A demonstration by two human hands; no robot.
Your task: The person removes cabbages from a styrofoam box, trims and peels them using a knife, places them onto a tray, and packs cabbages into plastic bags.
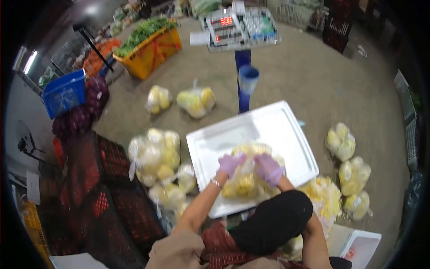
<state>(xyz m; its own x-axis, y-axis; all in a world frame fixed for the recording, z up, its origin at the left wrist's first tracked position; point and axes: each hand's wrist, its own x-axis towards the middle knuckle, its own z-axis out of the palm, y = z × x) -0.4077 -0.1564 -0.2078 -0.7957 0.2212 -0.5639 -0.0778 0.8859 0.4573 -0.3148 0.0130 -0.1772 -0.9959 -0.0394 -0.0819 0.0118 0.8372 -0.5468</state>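
A clear plastic bag [246, 186] full of yellow produce rests on a white tray [291, 130]. The kind of produce is blurred through the plastic. My left hand [230, 164], in a thin purple glove, is closed on the upper left of the bag. On the other side of the bag's top, my right hand [268, 169], gloved the same way, grips the plastic with bent fingers. The exact fingertips of both hands are smeared.
Behind the tray stands a digital scale display [242, 29] on a blue post [242, 98]. Filled bags [154, 154] sit on the left, more bags [354, 175] on the right. Dark red crates [112, 201] line my left; a yellow crate [150, 54] of greens stands farther back.
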